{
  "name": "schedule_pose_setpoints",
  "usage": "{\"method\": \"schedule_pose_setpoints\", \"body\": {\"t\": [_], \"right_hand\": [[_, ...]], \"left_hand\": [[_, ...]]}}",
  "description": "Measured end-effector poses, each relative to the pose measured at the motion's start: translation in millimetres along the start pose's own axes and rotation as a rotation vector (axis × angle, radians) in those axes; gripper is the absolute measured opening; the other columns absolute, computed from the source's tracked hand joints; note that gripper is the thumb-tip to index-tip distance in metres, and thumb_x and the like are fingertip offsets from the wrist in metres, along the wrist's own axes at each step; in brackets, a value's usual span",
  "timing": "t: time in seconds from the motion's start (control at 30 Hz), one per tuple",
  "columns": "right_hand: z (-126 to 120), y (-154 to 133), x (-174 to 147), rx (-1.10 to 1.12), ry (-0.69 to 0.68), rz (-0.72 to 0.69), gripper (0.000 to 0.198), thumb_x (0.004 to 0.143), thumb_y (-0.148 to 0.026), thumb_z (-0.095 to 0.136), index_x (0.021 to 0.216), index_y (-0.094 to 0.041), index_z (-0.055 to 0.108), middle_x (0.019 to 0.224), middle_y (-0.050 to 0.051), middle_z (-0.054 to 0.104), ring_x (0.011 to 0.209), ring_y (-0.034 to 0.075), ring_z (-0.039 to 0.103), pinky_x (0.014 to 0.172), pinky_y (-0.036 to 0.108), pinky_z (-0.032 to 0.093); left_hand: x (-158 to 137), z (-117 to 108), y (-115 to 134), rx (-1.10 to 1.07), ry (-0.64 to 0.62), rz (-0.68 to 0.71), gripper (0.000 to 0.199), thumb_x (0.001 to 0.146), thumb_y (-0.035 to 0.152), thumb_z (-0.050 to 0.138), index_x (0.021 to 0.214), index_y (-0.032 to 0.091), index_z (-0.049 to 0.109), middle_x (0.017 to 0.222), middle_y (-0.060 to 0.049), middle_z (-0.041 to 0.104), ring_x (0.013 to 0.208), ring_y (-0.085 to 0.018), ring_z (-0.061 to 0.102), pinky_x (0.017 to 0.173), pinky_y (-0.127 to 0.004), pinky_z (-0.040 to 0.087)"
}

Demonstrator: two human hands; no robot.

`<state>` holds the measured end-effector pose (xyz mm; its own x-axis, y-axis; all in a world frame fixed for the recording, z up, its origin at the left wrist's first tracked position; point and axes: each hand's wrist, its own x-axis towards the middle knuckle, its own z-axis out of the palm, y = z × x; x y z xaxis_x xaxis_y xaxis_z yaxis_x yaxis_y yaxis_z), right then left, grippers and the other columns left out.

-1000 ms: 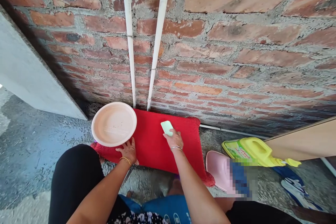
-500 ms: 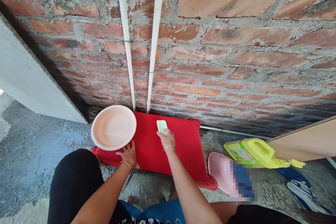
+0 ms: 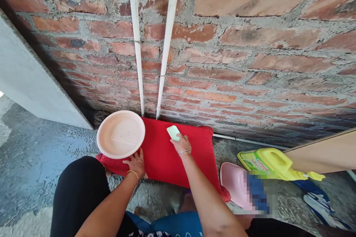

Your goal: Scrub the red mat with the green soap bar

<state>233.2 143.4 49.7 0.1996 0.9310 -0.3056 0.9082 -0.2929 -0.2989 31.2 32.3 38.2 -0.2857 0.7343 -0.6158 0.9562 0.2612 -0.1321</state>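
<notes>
Spread beneath both hands is a red rug (image 3: 161, 159) with shaggy ends, wet-looking floor around it. My right hand (image 3: 182, 143) grips a pale green scrub brush (image 3: 173, 132) by its near end and presses it on the rug's upper middle. Its underside is hidden. My left hand (image 3: 137, 163) lies with spread fingers on the rug's near edge, the fingertips close to the rim of a pale pink basin (image 3: 101, 140). This basin stands on the rug's left end, with only a few dark specks visible inside.
A brick wall (image 3: 236, 70) with two white pipes (image 3: 166, 44) rises behind the rug. A grey slab (image 3: 41, 66) leans at left. At right are a pink stool-like plastic item (image 3: 232, 183), partly blurred out, a yellow detergent jug (image 3: 267, 161) lying over, and blue-and-white slippers (image 3: 319, 203).
My right hand has slid the scrub brush a little to the right across the rug. The left hand stays in place; the view has shifted slightly.
</notes>
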Motion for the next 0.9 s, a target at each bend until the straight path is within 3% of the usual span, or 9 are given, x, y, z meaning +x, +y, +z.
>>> {"method": "schedule_pose_setpoints", "body": {"t": [0.1,0.2,0.27,0.37,0.5,0.7,0.8,0.9], "right_hand": [[-17.4,48.0,-1.3,0.089,0.036,0.207,0.048,0.078,-0.050,0.057,0.120,-0.028,0.052,0.114,0.007,0.054,0.095,0.021,0.060,0.080,0.032,0.044],[-28.5,78.4,-6.0,0.213,0.071,0.368,0.052,0.077,-0.053,0.057,0.122,-0.025,0.050,0.120,0.011,0.053,0.098,0.024,0.059,0.079,0.034,0.045],[-30.9,84.2,-6.4,0.270,0.089,0.417,0.055,0.076,-0.053,0.058,0.121,-0.023,0.050,0.121,0.013,0.053,0.098,0.024,0.059,0.078,0.034,0.045],[-25.1,71.2,-2.4,0.309,0.119,0.435,0.055,0.076,-0.053,0.058,0.119,-0.020,0.052,0.117,0.016,0.056,0.096,0.025,0.060,0.078,0.033,0.045],[-0.2,19.8,0.6,0.342,0.153,0.232,0.046,0.074,-0.050,0.060,0.111,-0.023,0.056,0.105,0.009,0.059,0.090,0.021,0.060,0.077,0.030,0.045],[36.4,-73.2,-7.0,0.164,-0.007,-0.204,0.043,0.071,-0.044,0.067,0.109,-0.027,0.059,0.105,0.004,0.055,0.083,0.016,0.059,0.073,0.026,0.043],[38.3,-89.6,-3.8,0.043,-0.080,-0.341,0.046,0.069,-0.042,0.070,0.111,-0.029,0.060,0.102,0.004,0.055,0.081,0.017,0.058,0.070,0.027,0.041],[27.7,-75.2,8.3,-0.029,-0.083,-0.327,0.047,0.068,-0.041,0.071,0.113,-0.030,0.059,0.102,0.003,0.055,0.083,0.017,0.058,0.072,0.027,0.040]], "left_hand": [[-0.9,-0.4,0.0,0.002,-0.011,-0.008,0.139,0.038,0.034,0.087,0.149,0.026,0.005,0.150,-0.025,0.019,0.132,-0.050,0.020,0.088,-0.076,0.030],[-2.2,0.7,-0.4,0.004,0.008,-0.010,0.139,0.037,0.034,0.087,0.149,0.027,0.005,0.150,-0.024,0.020,0.132,-0.051,0.019,0.088,-0.076,0.030],[-2.8,1.3,-0.7,-0.003,0.024,0.003,0.140,0.036,0.036,0.086,0.149,0.027,0.004,0.149,-0.024,0.022,0.131,-0.051,0.021,0.087,-0.076,0.030],[-3.2,0.9,-0.7,-0.009,0.013,0.011,0.141,0.035,0.037,0.086,0.149,0.027,0.003,0.149,-0.024,0.021,0.131,-0.052,0.020,0.085,-0.076,0.030],[-2.9,-0.7,0.7,-0.003,0.006,-0.002,0.142,0.034,0.036,0.086,0.149,0.027,0.004,0.149,-0.024,0.021,0.132,-0.051,0.020,0.087,-0.075,0.031],[-0.6,-0.5,3.0,0.004,0.011,-0.018,0.138,0.035,0.035,0.087,0.149,0.031,0.008,0.150,-0.022,0.023,0.131,-0.049,0.024,0.088,-0.074,0.033],[0.6,0.8,2.7,0.006,0.024,-0.029,0.138,0.035,0.036,0.088,0.148,0.032,0.009,0.151,-0.020,0.024,0.131,-0.048,0.025,0.090,-0.072,0.033],[1.2,2.2,1.5,-0.004,0.036,-0.013,0.139,0.034,0.035,0.088,0.148,0.032,0.008,0.150,-0.019,0.025,0.130,-0.049,0.024,0.089,-0.073,0.034]]}}
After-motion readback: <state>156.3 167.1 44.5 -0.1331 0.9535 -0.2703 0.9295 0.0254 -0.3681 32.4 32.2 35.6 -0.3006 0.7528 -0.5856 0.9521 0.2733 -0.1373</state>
